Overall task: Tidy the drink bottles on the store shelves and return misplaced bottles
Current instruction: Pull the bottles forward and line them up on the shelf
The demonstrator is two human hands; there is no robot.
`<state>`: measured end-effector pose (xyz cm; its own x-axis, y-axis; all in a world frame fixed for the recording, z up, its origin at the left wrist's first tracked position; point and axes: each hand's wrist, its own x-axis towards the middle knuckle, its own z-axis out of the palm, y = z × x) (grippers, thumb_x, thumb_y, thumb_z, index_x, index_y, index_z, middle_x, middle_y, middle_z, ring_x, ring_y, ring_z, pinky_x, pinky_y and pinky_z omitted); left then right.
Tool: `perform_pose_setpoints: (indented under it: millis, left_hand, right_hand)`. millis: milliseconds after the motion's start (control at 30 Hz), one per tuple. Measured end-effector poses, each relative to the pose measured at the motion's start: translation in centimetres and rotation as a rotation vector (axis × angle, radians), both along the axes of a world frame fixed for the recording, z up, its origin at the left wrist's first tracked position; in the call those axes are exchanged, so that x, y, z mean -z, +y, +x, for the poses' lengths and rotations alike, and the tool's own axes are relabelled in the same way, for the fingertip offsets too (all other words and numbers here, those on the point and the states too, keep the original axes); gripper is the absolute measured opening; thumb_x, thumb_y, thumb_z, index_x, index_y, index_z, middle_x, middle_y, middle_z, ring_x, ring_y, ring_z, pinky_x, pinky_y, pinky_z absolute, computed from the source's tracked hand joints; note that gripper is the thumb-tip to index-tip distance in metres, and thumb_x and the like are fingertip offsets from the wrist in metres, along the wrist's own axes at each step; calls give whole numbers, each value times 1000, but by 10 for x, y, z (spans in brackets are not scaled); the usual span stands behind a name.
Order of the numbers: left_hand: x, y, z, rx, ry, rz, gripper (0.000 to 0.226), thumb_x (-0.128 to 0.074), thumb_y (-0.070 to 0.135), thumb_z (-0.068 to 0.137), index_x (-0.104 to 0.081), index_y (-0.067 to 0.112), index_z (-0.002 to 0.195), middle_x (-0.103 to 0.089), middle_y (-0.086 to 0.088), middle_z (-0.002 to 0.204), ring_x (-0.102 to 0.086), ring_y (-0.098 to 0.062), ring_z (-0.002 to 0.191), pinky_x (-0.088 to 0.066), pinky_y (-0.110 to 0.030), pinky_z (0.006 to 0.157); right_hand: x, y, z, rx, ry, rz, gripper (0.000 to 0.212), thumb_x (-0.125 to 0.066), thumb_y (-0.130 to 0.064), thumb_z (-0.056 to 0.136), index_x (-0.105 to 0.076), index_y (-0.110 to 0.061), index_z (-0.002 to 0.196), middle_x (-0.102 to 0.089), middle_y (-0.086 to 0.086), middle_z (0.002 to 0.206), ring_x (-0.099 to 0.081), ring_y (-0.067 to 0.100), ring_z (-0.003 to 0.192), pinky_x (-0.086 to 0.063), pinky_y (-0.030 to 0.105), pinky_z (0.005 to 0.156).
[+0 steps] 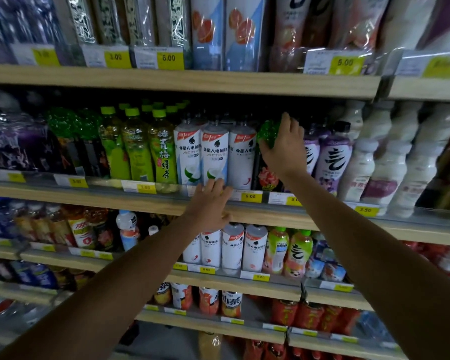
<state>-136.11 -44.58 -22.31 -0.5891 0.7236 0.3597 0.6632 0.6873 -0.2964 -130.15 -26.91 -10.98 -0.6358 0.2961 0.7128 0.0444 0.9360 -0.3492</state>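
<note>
A dark bottle with a bumpy green top (266,162) stands on the second shelf (166,201) between white electrolyte bottles (215,157) and purple-labelled bottles (334,162). My right hand (286,146) grips this bottle around its green shoulder. My left hand (211,203) lies with straight fingers at the shelf's front edge, its fingertips touching the base of a white electrolyte bottle. Similar green-topped dark bottles (73,141) stand further left on the same shelf.
Green tea bottles (138,146) stand left of the white ones, and white milky bottles (390,162) fill the right end. Price tags (251,196) line each shelf edge. More bottles fill the shelves above and below, including white electrolyte bottles (231,248) lower down.
</note>
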Motion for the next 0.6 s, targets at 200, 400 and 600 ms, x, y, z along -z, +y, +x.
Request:
perform_pose_setpoints:
  millis: [200,400,600]
  left_hand:
    - [4,1,1,-9,25,33,69,-51,52,81,-37,11,134,-39,-14,129,-37,-31,117,-34,-47,97]
    - [4,2,2,-31,9,25,69,-49,52,83,-32,12,136,-36,-14,131,-35,-31,119,-32,-48,99]
    - [3,2,6,-27,-10,41,65,-52,47,81,-36,13,134,-37,-13,130,-35,-30,118,-33,-45,97]
  right_hand:
    - [3,-2,-20,32,-111,-76,89,-60,-34,89,-3,1,148,-21,20,152,-20,35,140,-32,48,107]
    - [7,-1,-23,105,-68,-16,89,-66,-21,86,-5,2,147,-27,21,145,-25,37,134,-39,46,100]
    - [14,-5,-11,78,8,38,91,-69,-25,83,-10,5,146,-29,22,142,-28,37,131,-36,42,101]
